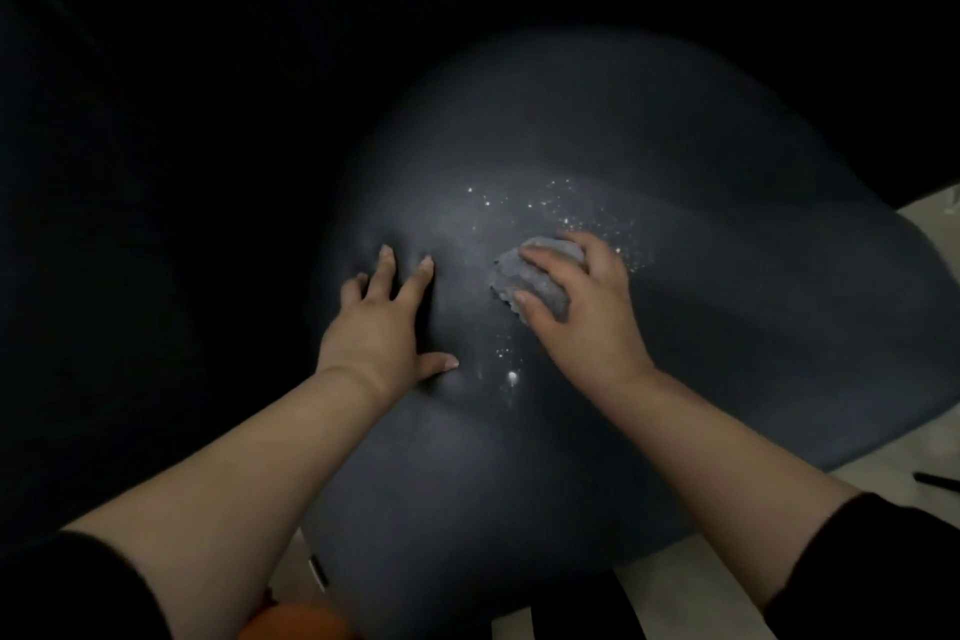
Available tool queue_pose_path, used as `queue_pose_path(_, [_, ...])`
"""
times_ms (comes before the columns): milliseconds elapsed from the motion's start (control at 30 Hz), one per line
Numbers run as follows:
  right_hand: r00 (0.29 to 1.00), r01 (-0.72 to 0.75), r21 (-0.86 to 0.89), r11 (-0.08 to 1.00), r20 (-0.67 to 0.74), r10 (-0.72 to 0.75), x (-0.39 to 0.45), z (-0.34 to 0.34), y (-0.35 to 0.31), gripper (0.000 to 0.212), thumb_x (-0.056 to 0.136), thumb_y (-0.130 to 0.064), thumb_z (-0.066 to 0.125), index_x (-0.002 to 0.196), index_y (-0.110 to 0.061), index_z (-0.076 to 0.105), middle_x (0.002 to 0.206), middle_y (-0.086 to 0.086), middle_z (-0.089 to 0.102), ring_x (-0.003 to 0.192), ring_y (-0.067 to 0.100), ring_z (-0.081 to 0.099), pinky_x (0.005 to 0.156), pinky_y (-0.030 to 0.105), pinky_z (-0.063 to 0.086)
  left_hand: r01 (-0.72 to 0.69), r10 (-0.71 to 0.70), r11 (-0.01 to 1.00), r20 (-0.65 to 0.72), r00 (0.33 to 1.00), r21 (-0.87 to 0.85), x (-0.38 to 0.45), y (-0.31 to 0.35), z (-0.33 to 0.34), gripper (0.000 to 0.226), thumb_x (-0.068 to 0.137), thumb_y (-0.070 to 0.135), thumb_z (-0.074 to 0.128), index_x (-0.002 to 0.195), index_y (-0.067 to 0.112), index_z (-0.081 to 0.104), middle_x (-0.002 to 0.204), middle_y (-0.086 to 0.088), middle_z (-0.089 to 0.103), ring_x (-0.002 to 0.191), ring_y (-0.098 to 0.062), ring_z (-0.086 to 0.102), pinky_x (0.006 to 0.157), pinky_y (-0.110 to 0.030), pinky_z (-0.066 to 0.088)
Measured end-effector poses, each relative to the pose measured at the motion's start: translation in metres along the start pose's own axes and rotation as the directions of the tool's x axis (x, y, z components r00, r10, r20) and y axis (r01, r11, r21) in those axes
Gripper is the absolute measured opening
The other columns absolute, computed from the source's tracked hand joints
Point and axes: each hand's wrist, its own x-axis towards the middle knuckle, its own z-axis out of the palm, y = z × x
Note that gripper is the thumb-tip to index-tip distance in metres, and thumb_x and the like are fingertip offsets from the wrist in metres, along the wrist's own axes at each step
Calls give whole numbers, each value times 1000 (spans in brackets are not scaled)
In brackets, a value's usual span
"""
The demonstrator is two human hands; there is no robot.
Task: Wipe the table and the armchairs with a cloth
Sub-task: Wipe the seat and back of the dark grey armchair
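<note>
A dark blue-grey armchair (649,130) fills the middle of the view, its seat speckled with small white crumbs (582,213). My right hand (587,312) grips a bunched grey cloth (535,276) and presses it onto the seat just below the crumbs. My left hand (384,322) lies flat on the seat to the left of the cloth, fingers spread and sinking into the cushion. A second patch of crumbs (506,369) sits between my two wrists.
The left and upper parts of the view are very dark. Pale floor (924,447) shows at the right and bottom edges, with a thin dark chair leg (935,479). An orange object (296,621) is at the bottom edge.
</note>
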Motion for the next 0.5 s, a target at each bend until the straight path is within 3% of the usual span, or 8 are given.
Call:
queue_pose_path(67, [992,120,-223,967,6,-122,5,1,1,40,78,-35,72,117,-26,64,145,6,35,133,27,30,108,47,27,-12,12,1000,-8,1000,-1,0,-1,1,113,64,68,69,148,42,-2,159,-1,-9,140,-36,11,112,-38,23])
queue_pose_path(133, [982,184,-343,921,32,-184,5,-1,4,47,72,-40,75,116,-27,64,139,10,41,126,32,37,101,51,33,-20,20,1000,-9,1000,2,0,-2,1,113,65,69,68,148,42,-3,159,-2,-9,140,-36,11,113,-37,22])
queue_pose_path(233, [973,229,-358,905,98,-208,2,2,9,50,70,-35,79,117,-25,66,126,12,50,116,35,44,93,49,41,-24,24,1000,-6,1000,7,1,-2,2,112,66,69,67,148,42,-5,159,-3,-11,140,-36,10,113,-36,22])
queue_pose_path(367, [959,283,-349,893,130,-253,12,3,12,34,74,-22,79,107,-23,71,121,14,54,109,37,48,89,46,45,-27,27,1000,-11,1000,2,1,-1,4,112,66,69,67,147,43,-5,159,-2,-11,140,-36,10,111,-37,26])
queue_pose_path(433, [965,260,-374,890,90,-244,19,-2,16,34,72,-16,79,105,-21,72,119,15,54,105,38,49,86,46,46,-32,32,999,-14,999,0,2,-1,4,112,66,69,67,147,43,-5,159,-2,-11,140,-36,10,111,-36,25])
queue_pose_path(500, [988,130,-346,929,-30,-150,23,-10,21,33,74,-12,75,105,-21,71,120,15,51,104,37,45,86,44,45,-39,39,999,-19,999,1,1,-2,5,112,66,70,66,147,42,-6,159,-3,-11,140,-37,11,112,-36,24])
